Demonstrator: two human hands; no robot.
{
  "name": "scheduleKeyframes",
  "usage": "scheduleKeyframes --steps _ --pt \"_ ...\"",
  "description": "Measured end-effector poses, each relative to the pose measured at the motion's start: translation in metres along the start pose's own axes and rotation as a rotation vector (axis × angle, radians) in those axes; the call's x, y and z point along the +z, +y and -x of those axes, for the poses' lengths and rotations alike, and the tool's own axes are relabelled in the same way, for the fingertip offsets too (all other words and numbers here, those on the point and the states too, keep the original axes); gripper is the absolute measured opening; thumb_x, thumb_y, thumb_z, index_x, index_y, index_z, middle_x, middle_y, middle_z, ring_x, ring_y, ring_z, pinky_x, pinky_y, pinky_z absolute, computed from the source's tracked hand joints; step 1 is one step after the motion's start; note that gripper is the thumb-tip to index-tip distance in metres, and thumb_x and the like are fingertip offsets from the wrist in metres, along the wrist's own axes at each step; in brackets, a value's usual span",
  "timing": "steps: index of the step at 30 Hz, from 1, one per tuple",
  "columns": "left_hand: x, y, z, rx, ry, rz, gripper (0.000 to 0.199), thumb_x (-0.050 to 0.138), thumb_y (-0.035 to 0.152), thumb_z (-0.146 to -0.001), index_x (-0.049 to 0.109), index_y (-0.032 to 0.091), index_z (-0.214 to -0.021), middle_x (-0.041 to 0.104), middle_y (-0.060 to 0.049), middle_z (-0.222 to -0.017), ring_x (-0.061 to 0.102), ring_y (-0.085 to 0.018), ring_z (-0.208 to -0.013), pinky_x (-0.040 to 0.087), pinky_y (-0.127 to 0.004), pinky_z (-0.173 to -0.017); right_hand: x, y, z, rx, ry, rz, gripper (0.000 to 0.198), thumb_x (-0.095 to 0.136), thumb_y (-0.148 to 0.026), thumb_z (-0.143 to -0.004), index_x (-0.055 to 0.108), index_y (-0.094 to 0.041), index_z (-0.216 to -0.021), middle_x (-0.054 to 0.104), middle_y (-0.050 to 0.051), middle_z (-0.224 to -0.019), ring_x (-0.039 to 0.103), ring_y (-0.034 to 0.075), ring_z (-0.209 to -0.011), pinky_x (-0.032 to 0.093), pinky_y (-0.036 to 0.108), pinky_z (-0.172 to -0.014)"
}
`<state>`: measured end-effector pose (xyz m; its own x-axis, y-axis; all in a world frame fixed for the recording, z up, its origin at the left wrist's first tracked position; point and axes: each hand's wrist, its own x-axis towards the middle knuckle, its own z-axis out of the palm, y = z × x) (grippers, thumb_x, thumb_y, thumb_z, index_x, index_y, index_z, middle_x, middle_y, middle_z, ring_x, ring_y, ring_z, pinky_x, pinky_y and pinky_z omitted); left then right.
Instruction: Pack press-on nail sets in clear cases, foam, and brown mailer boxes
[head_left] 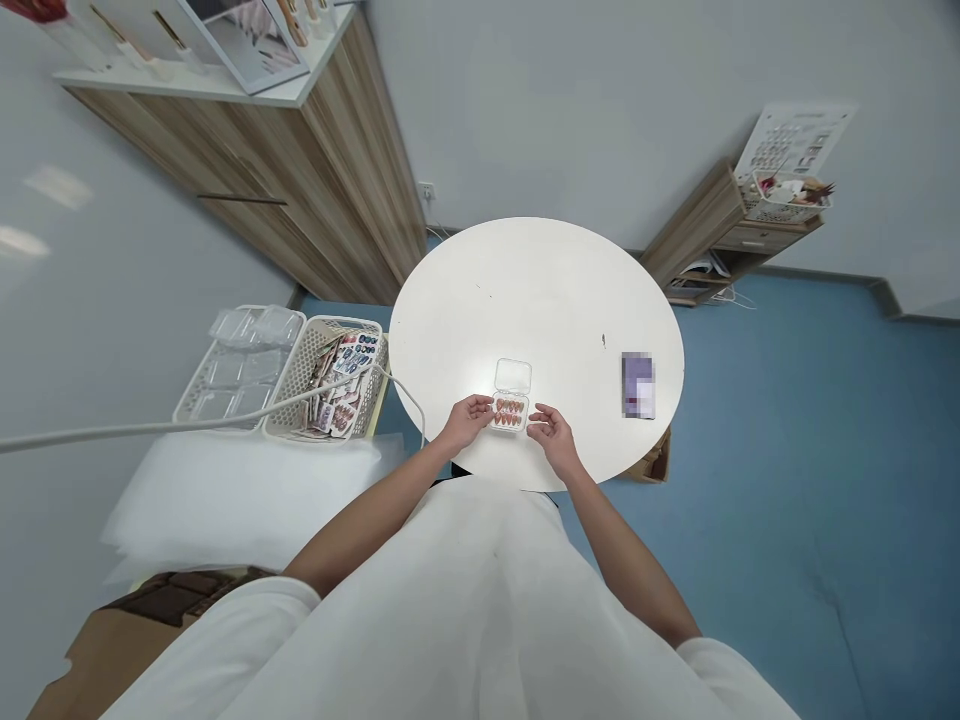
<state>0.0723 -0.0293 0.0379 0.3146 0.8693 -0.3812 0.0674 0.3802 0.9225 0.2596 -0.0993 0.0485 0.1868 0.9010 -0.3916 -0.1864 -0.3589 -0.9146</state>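
As both arms converge below centre, left hand touches a box, grip unclear; right hand opens loosely alongside.

The scene is viewed from the wearer's head by one camera, angled forward and steeply down; the white shirt is caught close below, the table farther off, the wall beyond.

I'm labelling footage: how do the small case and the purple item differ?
The case is open, showing two rows of reddish pieces; the purple item is pixelated, its details hidden. The case is between the left hand and right hand; the purple item lies off to their right. Both have the white tabletop beneath.
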Motion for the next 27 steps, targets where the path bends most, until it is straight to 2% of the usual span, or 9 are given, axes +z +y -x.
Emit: scheduleKeyframes --steps 3,6,9,13,21,27 --pt "-0.01 0.003 0.0 -0.017 -0.024 0.063 0.037 0.07 0.033 -0.063 0.058 0.015 -0.093 0.059 -0.003 -0.079 0.056 -0.011 -0.071 0.046 -0.027 -0.066 0.007 -0.002 -0.005 0.096 0.037 -0.084 0.044 0.065 -0.041 -0.067 0.056 -0.023 -0.105 0.058 0.004 -0.1 0.059 0.013 -0.079 0.048 0.035 -0.083" --pt "-0.019 0.007 0.002 -0.031 -0.125 0.118 0.039 0.072 0.033 -0.062 0.058 0.015 -0.093 0.06 -0.002 -0.078 0.057 -0.011 -0.071 0.045 -0.028 -0.069 0.019 -0.008 -0.014 0.152 -0.014 -0.163 0.04 0.063 -0.047 -0.069 0.06 -0.024 -0.101 0.062 0.004 -0.103 0.06 0.015 -0.083 0.048 0.034 -0.084" --pt "-0.026 0.01 0.004 -0.054 -0.195 0.164 0.046 0.075 0.031 -0.06 0.055 0.015 -0.098 0.061 -0.002 -0.076 0.058 -0.012 -0.071 0.045 -0.03 -0.072 0.032 -0.018 -0.02 0.129 -0.058 -0.228 0.041 0.065 -0.046 -0.068 0.059 -0.026 -0.103 0.063 0.003 -0.104 0.061 0.017 -0.085 0.049 0.035 -0.08" --pt "-0.035 0.009 0.006 -0.131 -0.221 0.239 0.052 0.076 0.029 -0.059 0.052 0.017 -0.104 0.062 -0.002 -0.077 0.059 -0.012 -0.072 0.044 -0.03 -0.074 0.047 -0.028 -0.018 0.088 -0.023 -0.268 0.045 0.07 -0.036 -0.063 0.055 -0.028 -0.105 0.064 0.002 -0.105 0.062 0.017 -0.084 0.051 0.033 -0.072" --pt "-0.05 0.003 0.02 -0.34 -0.276 0.372 0.034 0.07 0.038 -0.066 0.062 0.016 -0.092 0.064 -0.004 -0.086 0.059 -0.01 -0.073 0.043 -0.027 -0.074 0.065 -0.018 -0.005 0.051 0.054 -0.271 0.037 0.068 -0.03 -0.064 0.054 -0.028 -0.098 0.062 0.002 -0.107 0.06 0.015 -0.086 0.051 0.031 -0.067" --pt "-0.053 0.006 0.022 -0.38 -0.362 0.368 0.031 0.067 0.035 -0.071 0.063 0.015 -0.095 0.066 -0.007 -0.089 0.062 -0.012 -0.075 0.044 -0.028 -0.077 0.073 -0.013 0.0 0.014 0.108 -0.284 0.024 0.067 -0.029 -0.065 0.059 -0.025 -0.087 0.064 0.001 -0.102 0.059 0.014 -0.085 0.051 0.03 -0.068"
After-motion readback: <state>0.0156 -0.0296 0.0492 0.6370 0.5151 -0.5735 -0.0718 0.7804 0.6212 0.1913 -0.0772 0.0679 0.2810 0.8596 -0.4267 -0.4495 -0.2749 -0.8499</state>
